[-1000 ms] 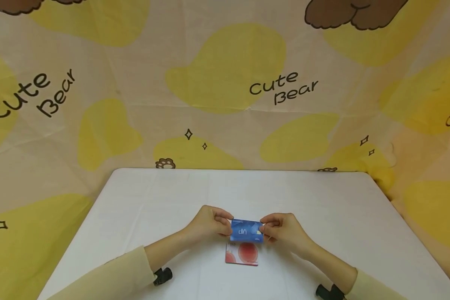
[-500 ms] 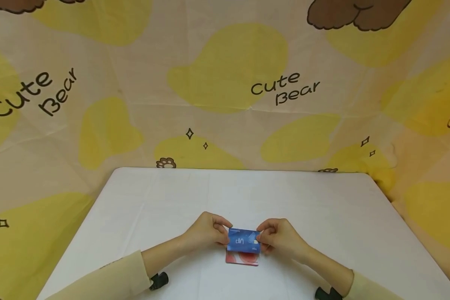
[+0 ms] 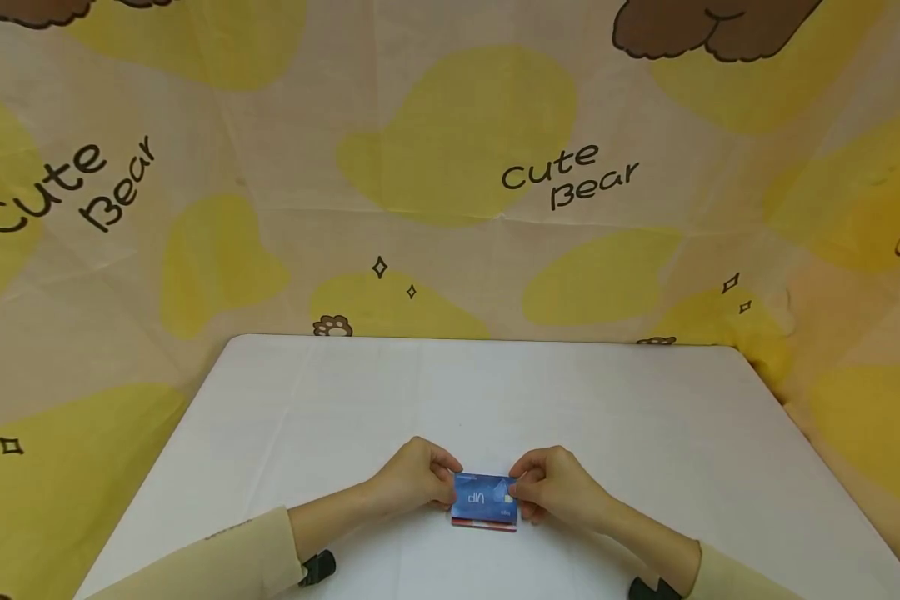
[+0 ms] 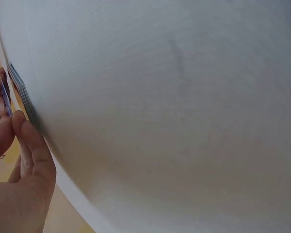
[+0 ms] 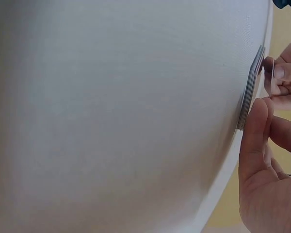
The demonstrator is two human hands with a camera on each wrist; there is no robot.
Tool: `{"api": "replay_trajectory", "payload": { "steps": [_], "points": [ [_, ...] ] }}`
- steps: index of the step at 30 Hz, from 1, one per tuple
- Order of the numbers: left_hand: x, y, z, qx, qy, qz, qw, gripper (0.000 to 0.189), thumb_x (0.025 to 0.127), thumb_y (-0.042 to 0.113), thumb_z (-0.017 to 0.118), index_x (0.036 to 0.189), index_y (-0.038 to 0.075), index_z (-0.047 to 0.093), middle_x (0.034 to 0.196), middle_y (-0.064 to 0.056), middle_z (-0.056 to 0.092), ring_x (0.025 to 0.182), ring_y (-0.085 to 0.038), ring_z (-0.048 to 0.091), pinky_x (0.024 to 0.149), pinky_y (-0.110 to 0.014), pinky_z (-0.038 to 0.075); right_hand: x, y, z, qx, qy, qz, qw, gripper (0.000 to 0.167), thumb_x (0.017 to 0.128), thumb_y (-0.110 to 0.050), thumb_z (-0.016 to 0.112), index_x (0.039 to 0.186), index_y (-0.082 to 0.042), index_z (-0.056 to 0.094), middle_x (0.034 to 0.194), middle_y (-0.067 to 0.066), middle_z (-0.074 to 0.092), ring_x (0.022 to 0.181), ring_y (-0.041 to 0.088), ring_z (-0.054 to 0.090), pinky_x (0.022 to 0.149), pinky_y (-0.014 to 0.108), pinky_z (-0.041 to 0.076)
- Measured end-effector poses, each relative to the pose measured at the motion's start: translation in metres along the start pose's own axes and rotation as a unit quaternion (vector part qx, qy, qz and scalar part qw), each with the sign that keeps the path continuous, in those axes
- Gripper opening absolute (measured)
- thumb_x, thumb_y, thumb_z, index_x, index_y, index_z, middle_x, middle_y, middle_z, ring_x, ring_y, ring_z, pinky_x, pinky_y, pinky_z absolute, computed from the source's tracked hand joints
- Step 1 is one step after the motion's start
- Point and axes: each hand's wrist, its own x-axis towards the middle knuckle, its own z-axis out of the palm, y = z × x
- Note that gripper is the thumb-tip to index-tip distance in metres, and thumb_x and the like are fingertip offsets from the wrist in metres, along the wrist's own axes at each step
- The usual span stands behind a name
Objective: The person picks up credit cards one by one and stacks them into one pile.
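Observation:
A blue card point(image 3: 482, 500) marked VIP is pinched at its left edge by my left hand point(image 3: 414, 475) and at its right edge by my right hand point(image 3: 562, 490). Just beneath it lies a stack of cards point(image 3: 484, 526), of which only a red and white strip shows in the head view. From the right wrist view, the stack point(image 5: 251, 90) appears as several thin layers, with a gap between it and the held card point(image 5: 272, 77). The left wrist view also shows this card point(image 4: 6, 99) apart from the stack point(image 4: 23, 94).
The white table point(image 3: 330, 400) extends around the cards. Behind it hangs a yellow and cream cloth point(image 3: 450, 133) with printed bear lettering. Black wrist devices point(image 3: 319, 568) show below both forearms.
Both hands have brought the blue card down and toward the person, slightly leftward. It now covers most of the red and white card on the stack, which stays in place.

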Motion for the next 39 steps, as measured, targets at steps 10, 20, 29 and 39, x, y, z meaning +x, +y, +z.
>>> {"api": "replay_trajectory", "payload": {
  "steps": [10,20,29,39],
  "points": [
    [0.0007,-0.0021,0.003,0.016,-0.006,0.003,0.9999,0.039,0.075,-0.016,0.076,0.113,-0.011,0.071,0.073,-0.006,0.066,0.064,-0.014,0.065,0.061,-0.023,0.054,-0.0004,0.0007,0.0026,-0.028,-0.014,0.001,0.9995,0.014,0.092,-0.003,0.074,0.102,0.005,0.068,0.066,0.011,0.068,0.054,0.019,0.064,0.051,0.027,0.056],
    [0.0019,-0.0014,0.0056,0.037,-0.004,0.004,0.9993,0.038,0.075,-0.017,0.076,0.112,-0.011,0.071,0.072,-0.005,0.064,0.062,-0.014,0.063,0.06,-0.022,0.055,0.0018,0.001,0.0012,-0.06,-0.021,0.001,0.998,0.01,0.092,-0.002,0.073,0.099,0.003,0.068,0.065,0.007,0.065,0.054,0.015,0.06,0.05,0.023,0.053],
    [0.0022,-0.0023,0.0067,0.049,-0.011,0.014,0.9986,0.036,0.075,-0.016,0.073,0.111,-0.012,0.07,0.068,-0.004,0.063,0.059,-0.012,0.06,0.056,-0.019,0.051,0.0018,0.0006,0.0008,-0.071,-0.016,0.004,0.9974,0.011,0.092,-0.002,0.074,0.101,0.003,0.069,0.067,0.005,0.064,0.053,0.013,0.059,0.05,0.023,0.053],
    [0.0021,-0.0021,0.0072,0.054,-0.011,0.017,0.9983,0.036,0.075,-0.016,0.076,0.11,-0.011,0.071,0.068,-0.004,0.063,0.059,-0.013,0.06,0.057,-0.021,0.052,0.0021,0.0007,0.0003,-0.075,-0.024,0.007,0.9968,0.011,0.094,-0.002,0.072,0.103,0.003,0.069,0.069,0.005,0.065,0.053,0.013,0.059,0.05,0.022,0.052]
  ]
}}
